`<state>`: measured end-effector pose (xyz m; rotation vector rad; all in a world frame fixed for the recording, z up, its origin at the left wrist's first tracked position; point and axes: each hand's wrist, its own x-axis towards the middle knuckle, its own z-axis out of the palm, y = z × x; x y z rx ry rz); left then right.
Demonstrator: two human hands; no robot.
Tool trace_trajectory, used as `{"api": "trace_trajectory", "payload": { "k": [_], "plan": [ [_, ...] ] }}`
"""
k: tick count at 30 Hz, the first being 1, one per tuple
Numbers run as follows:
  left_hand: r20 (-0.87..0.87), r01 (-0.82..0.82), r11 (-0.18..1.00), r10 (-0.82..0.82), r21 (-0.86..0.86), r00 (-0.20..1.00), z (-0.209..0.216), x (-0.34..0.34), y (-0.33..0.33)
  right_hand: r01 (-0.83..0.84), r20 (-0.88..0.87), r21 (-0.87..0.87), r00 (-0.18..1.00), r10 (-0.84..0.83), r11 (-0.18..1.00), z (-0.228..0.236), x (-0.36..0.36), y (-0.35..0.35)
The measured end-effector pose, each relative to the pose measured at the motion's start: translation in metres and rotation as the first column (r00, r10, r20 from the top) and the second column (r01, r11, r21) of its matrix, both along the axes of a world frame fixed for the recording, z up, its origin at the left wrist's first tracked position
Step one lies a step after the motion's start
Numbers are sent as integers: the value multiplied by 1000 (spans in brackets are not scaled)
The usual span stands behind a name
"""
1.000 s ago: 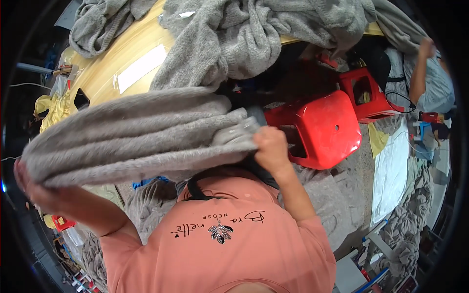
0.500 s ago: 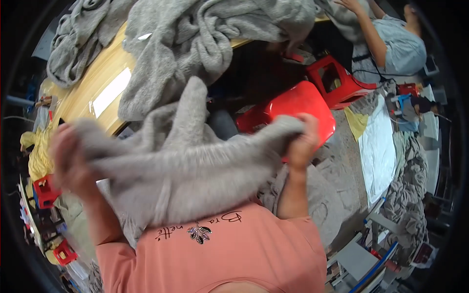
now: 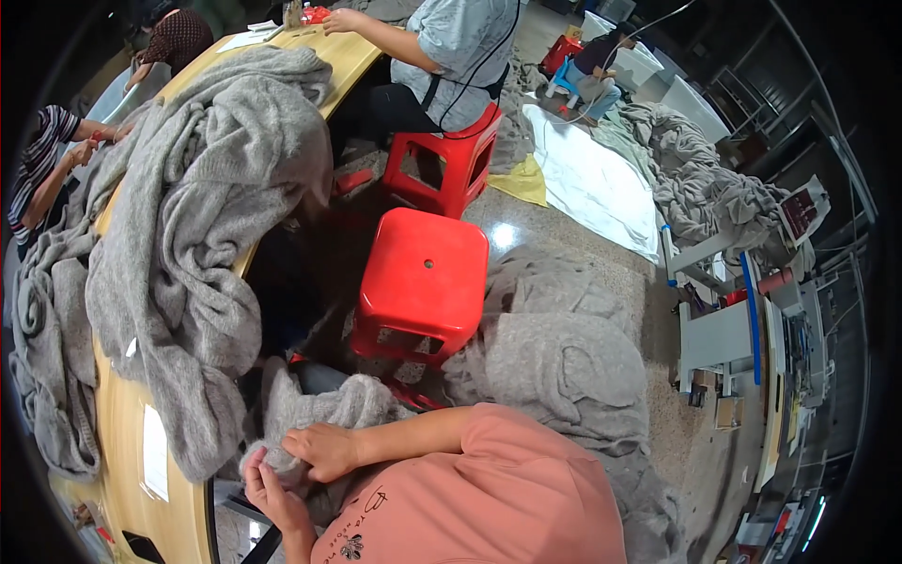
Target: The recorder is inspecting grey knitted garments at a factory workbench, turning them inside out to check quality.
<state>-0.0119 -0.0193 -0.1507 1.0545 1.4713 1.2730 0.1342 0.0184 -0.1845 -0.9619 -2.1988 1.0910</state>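
Note:
A grey fuzzy knitted garment lies across my lap, next to the table edge. My left hand pinches a fold of it between thumb and fingertips. Close beside it, my right hand has its fingers curled into the same knit. The two hands are nearly touching, and whatever lies under the right fingers is hidden. On the wooden table to the left, a big heap of similar grey knitwear hangs over the near edge.
A red plastic stool stands ahead, with another red stool behind it. Grey knits are piled on the floor to the right. A white sheet lies farther off. Co-workers sit around the table. A paper is on it.
The view has swung to the right. My hands, spread wide with the garment stretched and blurred between them, have come together and lowered, still gripping it.

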Motion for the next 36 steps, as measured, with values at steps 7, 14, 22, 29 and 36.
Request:
{"api": "trace_trajectory", "payload": {
  "k": [7, 14, 22, 29, 36],
  "plan": [
    [-530, 437, 899, -362, 17, 767, 4, -44, 1, -209, -337, -481, 941, 41, 852, -8, 2, 14],
    [-198, 147, 989, -146, -12, 969, 14, -52, 24, -30, -265, -534, 955, -134, 845, -15, 37, 42],
    [-7, 212, 968, -215, -134, 977, 2, -35, 17, -58, 195, -139, 977, 85, 989, 34, 52, 48],
    [-19, 306, 935, -314, -180, 949, 5, -37, 13, -293, -270, -48, 924, 270, 955, 28, 16, 49],
    [-339, 254, 965, -220, 59, 915, 15, -20, 16, -144, -375, -632, 917, -137, 762, 15, 10, 31]
  ]
}}
